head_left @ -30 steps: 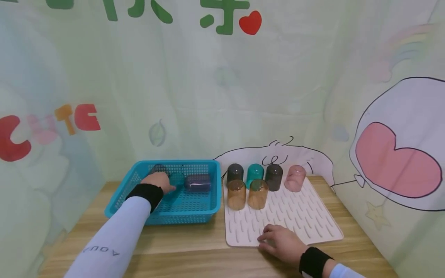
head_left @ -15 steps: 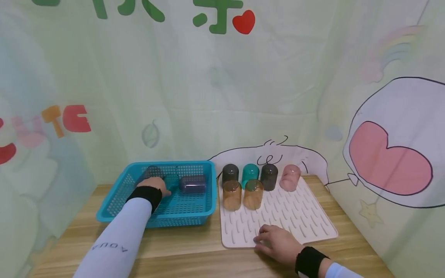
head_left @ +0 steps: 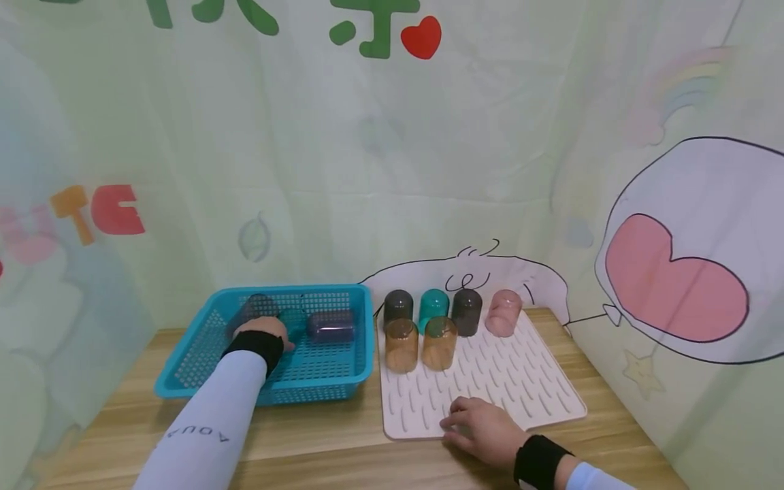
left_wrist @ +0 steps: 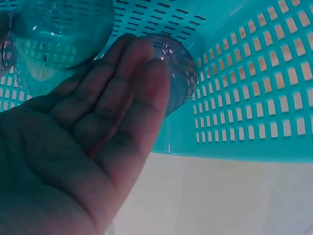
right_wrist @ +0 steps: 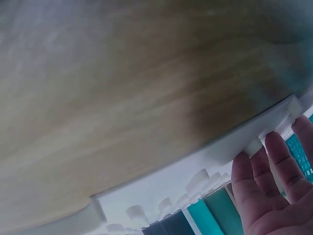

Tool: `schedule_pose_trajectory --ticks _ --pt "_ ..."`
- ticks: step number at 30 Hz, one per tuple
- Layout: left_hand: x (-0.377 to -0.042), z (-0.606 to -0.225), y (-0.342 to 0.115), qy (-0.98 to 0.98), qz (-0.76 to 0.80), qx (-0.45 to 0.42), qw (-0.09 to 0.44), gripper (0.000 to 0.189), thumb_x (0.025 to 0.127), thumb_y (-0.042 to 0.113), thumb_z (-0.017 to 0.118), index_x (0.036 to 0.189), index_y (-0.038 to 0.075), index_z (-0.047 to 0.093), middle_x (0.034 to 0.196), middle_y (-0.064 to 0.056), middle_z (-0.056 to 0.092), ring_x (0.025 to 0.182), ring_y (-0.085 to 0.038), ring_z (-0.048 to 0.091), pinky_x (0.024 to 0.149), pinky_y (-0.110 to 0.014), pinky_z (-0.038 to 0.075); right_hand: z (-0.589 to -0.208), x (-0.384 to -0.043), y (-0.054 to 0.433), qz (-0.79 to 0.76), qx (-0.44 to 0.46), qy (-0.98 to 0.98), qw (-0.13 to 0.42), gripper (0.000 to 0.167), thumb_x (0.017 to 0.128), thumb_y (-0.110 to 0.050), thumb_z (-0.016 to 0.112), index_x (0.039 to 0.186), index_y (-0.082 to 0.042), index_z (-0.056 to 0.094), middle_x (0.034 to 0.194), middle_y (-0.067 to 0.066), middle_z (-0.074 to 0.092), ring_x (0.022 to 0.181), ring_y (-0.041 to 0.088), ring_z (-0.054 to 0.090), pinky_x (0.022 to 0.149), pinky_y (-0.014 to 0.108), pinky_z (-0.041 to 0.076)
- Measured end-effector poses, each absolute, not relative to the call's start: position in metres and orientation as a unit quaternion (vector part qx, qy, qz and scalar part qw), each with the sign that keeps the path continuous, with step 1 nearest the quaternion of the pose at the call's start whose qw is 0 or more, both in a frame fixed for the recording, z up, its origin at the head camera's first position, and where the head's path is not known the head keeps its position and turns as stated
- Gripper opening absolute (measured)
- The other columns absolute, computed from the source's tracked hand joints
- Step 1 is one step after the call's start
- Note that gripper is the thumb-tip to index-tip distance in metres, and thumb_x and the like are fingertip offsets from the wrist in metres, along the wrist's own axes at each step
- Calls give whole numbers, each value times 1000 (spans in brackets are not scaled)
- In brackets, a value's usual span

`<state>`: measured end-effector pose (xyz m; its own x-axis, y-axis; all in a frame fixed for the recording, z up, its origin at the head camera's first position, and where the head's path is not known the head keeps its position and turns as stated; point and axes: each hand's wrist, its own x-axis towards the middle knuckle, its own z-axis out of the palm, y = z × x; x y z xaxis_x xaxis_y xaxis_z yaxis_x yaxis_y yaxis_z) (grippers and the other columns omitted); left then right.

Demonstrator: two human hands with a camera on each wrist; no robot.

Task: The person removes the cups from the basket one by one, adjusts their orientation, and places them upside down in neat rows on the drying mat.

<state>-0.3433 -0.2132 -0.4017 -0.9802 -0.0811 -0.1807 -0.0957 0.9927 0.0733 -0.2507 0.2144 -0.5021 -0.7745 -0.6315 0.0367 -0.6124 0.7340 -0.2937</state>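
My left hand (head_left: 272, 328) reaches down into the blue plastic basket (head_left: 318, 390), its fingers nearly straight. Close by its fingers in the left wrist view are a teal cup (left_wrist: 63, 29) and a bluish clear cup (left_wrist: 178, 73); whether they touch is hard to tell. A purple cup (head_left: 331, 327) lies on its side in the basket, right of the teal one. My right hand (head_left: 486, 432) rests with relaxed fingers at the front edge of the white ridged mat (head_left: 502, 381), fingertips on its rim in the right wrist view.
Upside-down cups stand on the mat: dark grey (head_left: 398, 307), teal (head_left: 434, 306), another dark grey (head_left: 467, 313) and pink (head_left: 504, 313) behind; two amber cups (head_left: 401, 347) in front. A printed curtain (head_left: 306, 170) hangs behind the wooden table (head_left: 318, 449).
My left hand has moved a little left and deeper in the basket, and the bluish cup beside it has shifted and tilted. The head view has turned slightly right. My right hand stays put.
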Motion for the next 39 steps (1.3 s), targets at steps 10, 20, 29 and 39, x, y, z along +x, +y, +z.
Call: schedule_pose_trajectory --ticks 10,20,29,39 --pt "-338 -404 -221 994 48 -54 79 44 94 34 69 108 -8 72 114 -31 69 100 -43 68 86 -60 56 -503 -253 209 -138 -348 927 27 27 98 -45 65 113 -27 78 108 -12 64 95 3 58 85 31 56" --pt "-333 -395 -224 993 69 -42 80 33 92 23 68 105 -7 73 113 -30 69 98 -41 67 86 -57 57 -506 -254 209 -131 -347 928 25 27 98 -45 66 114 -27 77 108 -11 64 95 3 59 85 31 56" --pt "-327 -385 -222 994 89 -38 60 25 93 21 65 92 -3 73 104 -25 72 86 -33 66 81 -51 57 -510 -253 213 -134 -345 929 22 26 98 -45 65 114 -29 77 108 -12 63 94 2 58 84 31 56" --pt "-328 -392 -230 992 125 -17 27 32 93 28 67 69 8 62 73 -9 65 69 -24 62 71 -44 55 -510 -252 214 -134 -339 931 25 26 97 -44 66 114 -28 78 108 -12 64 96 3 59 85 32 56"
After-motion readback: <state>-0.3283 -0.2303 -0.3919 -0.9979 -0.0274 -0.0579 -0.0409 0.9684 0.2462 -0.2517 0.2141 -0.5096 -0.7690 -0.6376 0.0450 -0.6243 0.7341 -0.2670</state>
